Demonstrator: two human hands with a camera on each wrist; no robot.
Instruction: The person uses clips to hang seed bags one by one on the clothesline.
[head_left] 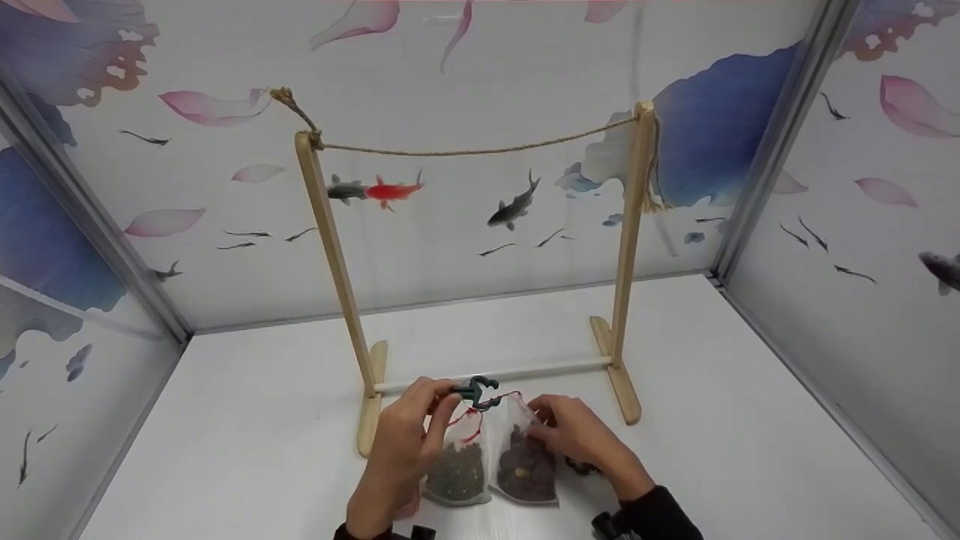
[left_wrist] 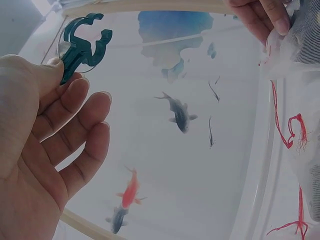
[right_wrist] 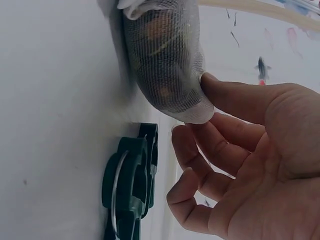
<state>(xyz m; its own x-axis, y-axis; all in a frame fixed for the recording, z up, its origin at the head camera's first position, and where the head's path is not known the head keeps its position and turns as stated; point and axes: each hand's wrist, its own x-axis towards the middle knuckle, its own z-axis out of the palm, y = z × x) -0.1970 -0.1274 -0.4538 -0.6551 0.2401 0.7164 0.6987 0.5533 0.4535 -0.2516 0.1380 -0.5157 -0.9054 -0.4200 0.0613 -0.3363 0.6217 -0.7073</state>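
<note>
A wooden drying rack (head_left: 628, 247), two pale uprights on flat feet joined by a low white dowel and strung across the top with a twine line (head_left: 465, 151), stands on the white table (head_left: 247, 420) just beyond both sets of fingers.

The left hand (head_left: 405, 442) rises from the near edge with its wrist low and its fingers bent forward. Thumb and forefinger pinch the tail of a dark green plastic clip (head_left: 474, 390); the other fingers (left_wrist: 75, 130) lie loosely side by side, slightly curled, holding nothing. In the left wrist view the clip shows as a hooked, claw-shaped piece with a thin wire ring, its open prongs pointing away from the fingertips.

The right hand (head_left: 577, 435) comes in from the right, palm down. Its thumb tip (right_wrist: 220, 92) presses the hem of a white mesh bag of brown pieces (head_left: 525, 457), while the remaining fingers curl loosely below it, apart from the mesh. The bag is fine, translucent netting, rounded and bulging with its filling.

To the left of those fingers, against that bag, lies a second mesh bag of dark green bits (head_left: 455, 469), closed with red string (head_left: 471, 415) that reaches up to the held clip.

Under the right fingers, flat on the table, rests a spare green clip (right_wrist: 129, 185) of the same glossy plastic.
</note>
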